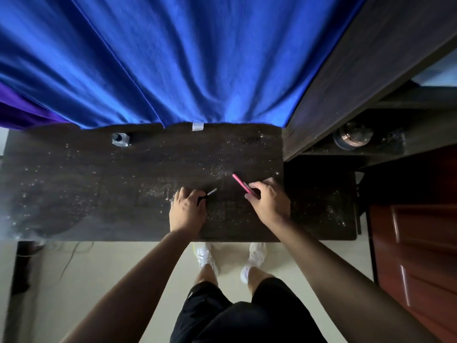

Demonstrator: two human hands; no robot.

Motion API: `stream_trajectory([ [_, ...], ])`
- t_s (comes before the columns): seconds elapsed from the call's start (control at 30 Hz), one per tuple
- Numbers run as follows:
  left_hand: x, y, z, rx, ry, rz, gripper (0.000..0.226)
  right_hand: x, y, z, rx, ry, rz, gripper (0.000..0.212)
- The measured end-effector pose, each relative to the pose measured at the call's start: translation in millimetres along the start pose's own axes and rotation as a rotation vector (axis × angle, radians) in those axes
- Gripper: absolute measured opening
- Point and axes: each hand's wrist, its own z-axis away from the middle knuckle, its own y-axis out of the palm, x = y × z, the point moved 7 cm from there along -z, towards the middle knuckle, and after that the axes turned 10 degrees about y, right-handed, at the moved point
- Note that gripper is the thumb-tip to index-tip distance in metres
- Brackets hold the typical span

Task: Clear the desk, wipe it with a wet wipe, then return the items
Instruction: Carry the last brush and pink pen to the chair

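Dust [220, 169] speckles the desk [74, 194]; your left hand [188, 209] pinches a small dark tool [211, 191], your right hand [269, 201] grips a pink pen [240, 182].

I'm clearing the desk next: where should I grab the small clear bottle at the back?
Probably pinch the small clear bottle across its squat body, below the dark cap, reaching from the front edge: it stands apart, with the blue curtain hanging just behind it.

Dark, dust-speckled wooden bench [74, 194]: wide open stretch across the left half, with a small clear bottle with dark cap [120, 139] standing near the far edge. Blue pleated curtain [173, 58] hangs along the back edge. A dark wooden cabinet side panel [346, 82] walls off the far right corner.
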Motion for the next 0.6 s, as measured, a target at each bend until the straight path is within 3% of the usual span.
stream_trajectory([
  [0.3,-3.8,3.9,-4.5,-0.015,-0.039,-0.002,0.021,-7.9,4.1,-25.4,0.168,0.128,-0.01,0.017],
  [0.6,-3.7,-12.3,2.7,-0.04,-0.049,0.081,0.018,-21.2,-11.2,-17.3,0.194,0.081,-0.118,0.024],
])
